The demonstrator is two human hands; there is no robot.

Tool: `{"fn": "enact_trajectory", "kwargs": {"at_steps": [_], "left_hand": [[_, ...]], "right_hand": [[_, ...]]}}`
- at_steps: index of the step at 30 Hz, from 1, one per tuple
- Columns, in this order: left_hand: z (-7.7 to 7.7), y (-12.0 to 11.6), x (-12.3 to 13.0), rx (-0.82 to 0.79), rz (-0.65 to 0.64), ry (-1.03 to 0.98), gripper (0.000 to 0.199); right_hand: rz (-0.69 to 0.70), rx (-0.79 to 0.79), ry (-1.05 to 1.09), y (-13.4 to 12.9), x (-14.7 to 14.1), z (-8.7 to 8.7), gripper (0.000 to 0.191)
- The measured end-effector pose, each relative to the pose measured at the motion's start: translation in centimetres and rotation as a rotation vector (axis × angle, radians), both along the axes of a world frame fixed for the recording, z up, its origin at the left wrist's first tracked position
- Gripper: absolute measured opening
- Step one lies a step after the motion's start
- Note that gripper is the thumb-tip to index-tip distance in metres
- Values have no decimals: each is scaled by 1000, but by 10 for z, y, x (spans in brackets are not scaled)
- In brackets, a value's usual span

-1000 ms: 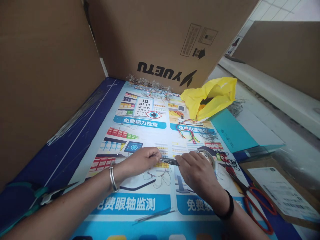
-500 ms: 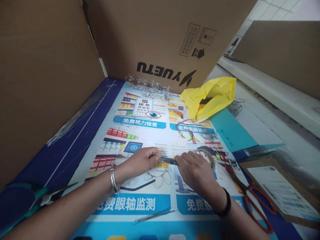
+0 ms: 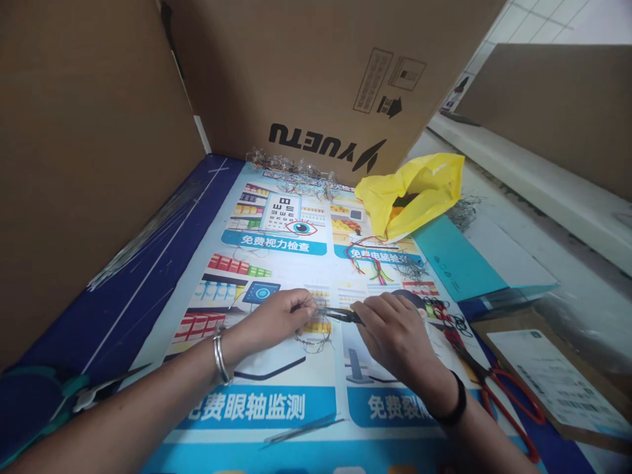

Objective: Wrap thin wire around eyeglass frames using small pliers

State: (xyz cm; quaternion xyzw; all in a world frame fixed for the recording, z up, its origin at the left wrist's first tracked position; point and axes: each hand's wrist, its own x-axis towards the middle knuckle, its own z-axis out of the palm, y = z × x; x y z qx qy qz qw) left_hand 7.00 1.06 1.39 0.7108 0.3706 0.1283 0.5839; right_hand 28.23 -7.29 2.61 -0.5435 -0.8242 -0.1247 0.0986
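Note:
My left hand (image 3: 291,312), a silver bangle on its wrist, is closed in a pinch on thin wire. A loose loop of fine wire (image 3: 315,343) hangs or lies just below its fingertips; I cannot tell which. My right hand (image 3: 392,329), with a black band at the wrist, is wrapped round a pair of pliers (image 3: 342,315). The plier jaws point left and meet the wire beside my left fingertips. Most of the handles are hidden in my palm. Both hands are over the printed poster (image 3: 316,368) on the table.
Cut wires (image 3: 301,431) lie in front. Teal-handled scissors (image 3: 74,395) are at left, red-handled scissors (image 3: 494,378) at right. A yellow bag (image 3: 419,197), coloured cords (image 3: 375,268) and wire pieces (image 3: 291,164) lie farther back. Cardboard (image 3: 316,79) walls the back and left.
My right hand and the pliers have shifted slightly right, showing more of the jaws beside the left fingertips. The wire loop has shifted a little. My left hand has barely moved.

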Motion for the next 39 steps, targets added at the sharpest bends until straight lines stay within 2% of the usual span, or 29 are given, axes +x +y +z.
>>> {"fn": "enact_trajectory", "kwargs": {"at_steps": [9, 21, 27, 39], "left_hand": [[-7, -3, -1, 119, 8, -32, 17], [-1, -6, 2, 104, 17, -18, 16], [-3, -8, 3, 100, 45, -25, 13], [-1, -11, 5, 9, 60, -75, 14]], "right_hand": [[6, -36, 46, -1, -3, -4, 15], [6, 23, 3, -1, -5, -4, 14], [-1, 44, -22, -2, -4, -7, 14], [12, 56, -17, -1, -3, -13, 14]]}}
